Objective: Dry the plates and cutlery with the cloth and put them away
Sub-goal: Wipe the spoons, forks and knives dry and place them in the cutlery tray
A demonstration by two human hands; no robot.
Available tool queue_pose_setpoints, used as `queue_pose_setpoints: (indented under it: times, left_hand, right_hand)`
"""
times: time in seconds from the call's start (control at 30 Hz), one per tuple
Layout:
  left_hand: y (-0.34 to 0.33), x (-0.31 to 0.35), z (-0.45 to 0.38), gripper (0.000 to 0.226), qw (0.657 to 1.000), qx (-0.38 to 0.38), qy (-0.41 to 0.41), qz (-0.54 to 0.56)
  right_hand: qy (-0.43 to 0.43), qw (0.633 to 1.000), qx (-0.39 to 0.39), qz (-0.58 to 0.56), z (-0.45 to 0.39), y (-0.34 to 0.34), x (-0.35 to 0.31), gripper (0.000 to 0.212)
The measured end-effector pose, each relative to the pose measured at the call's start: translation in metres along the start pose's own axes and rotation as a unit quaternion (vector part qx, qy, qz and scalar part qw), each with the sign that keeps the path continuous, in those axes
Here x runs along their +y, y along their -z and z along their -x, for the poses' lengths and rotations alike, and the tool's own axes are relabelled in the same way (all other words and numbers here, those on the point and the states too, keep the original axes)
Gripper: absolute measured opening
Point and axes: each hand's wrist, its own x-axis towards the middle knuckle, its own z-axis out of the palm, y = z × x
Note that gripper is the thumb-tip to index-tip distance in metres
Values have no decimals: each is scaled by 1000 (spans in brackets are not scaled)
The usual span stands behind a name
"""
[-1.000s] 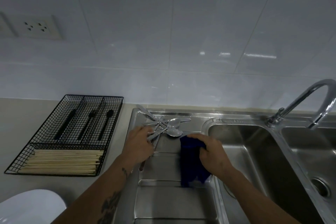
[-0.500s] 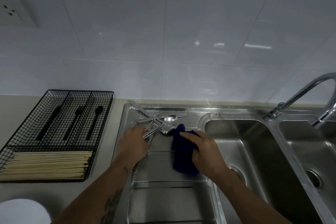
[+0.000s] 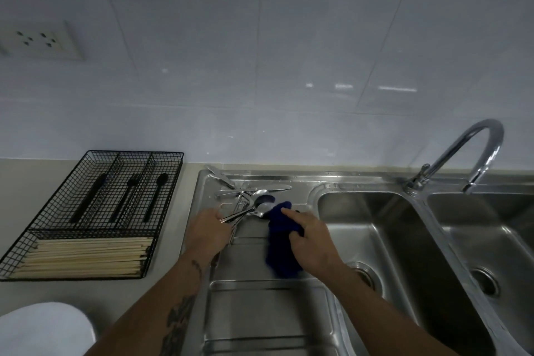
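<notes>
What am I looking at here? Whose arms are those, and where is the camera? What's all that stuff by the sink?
There is no machine here. A person wears a camera on their head, so you see their own two arms reaching forward, as if you were looking through their eyes.

The left hand grips a bunch of shiny spoons and other cutlery that lies on the metal draining board. The right hand holds a dark blue cloth against the spoons, to dry them.

To the left on the counter is a black wire basket. It has black cutlery in the back parts and wooden chopsticks in the front. A white plate peeks in at the bottom corner. To the right are two sink bowls and a curved tap.
</notes>
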Motion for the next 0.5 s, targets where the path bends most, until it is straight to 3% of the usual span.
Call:
queue_pose_setpoints:
  times: [0.3, 0.5]
  left_hand:
    - [3, -2, 3, 26, 999, 39, 11, -21]
    - [17, -2, 3, 35, 995, 36, 35, 88]
  right_hand:
    - [-32, 999, -17, -4, -3, 0, -8, 55]
    - [-54, 994, 7, -91, -5, 0, -12, 51]
